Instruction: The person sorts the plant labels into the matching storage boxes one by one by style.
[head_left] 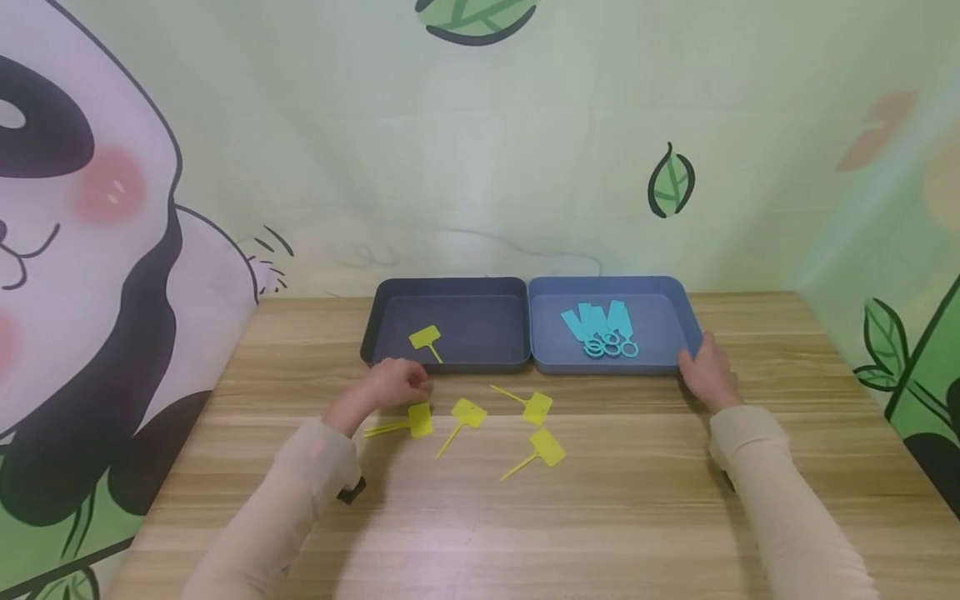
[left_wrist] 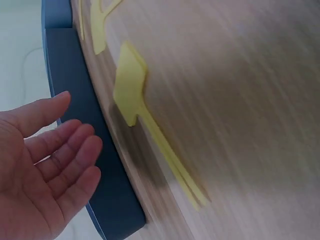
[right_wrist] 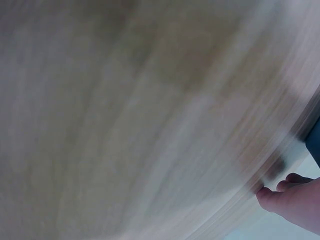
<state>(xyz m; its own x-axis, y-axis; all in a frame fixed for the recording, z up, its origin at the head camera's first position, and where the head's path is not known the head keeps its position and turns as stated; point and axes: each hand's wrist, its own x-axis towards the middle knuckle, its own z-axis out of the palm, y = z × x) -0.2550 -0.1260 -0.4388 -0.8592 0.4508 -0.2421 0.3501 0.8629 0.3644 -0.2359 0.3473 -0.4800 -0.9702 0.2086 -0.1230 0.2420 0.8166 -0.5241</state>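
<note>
My left hand (head_left: 393, 383) hovers at the front left corner of the dark tray (head_left: 450, 369), its fingers loosely bent around nothing; the left wrist view shows the bare palm and fingers (left_wrist: 82, 150). Beside it lie yellow T-shaped plant labels (head_left: 421, 420), which look stacked. One yellow label (head_left: 426, 337) is inside the dark tray. Others, including a label (head_left: 468, 413) and another label (head_left: 550, 447), lie on the table. My right hand (head_left: 710, 372) is by the front right corner of the blue tray (head_left: 607, 368); whether it touches the tray is unclear.
Several turquoise tags with ring ends (head_left: 600, 329) lie together in the blue tray. The two trays stand side by side at the back of the wooden table (head_left: 600, 517), near a printed cloth backdrop (head_left: 525, 183).
</note>
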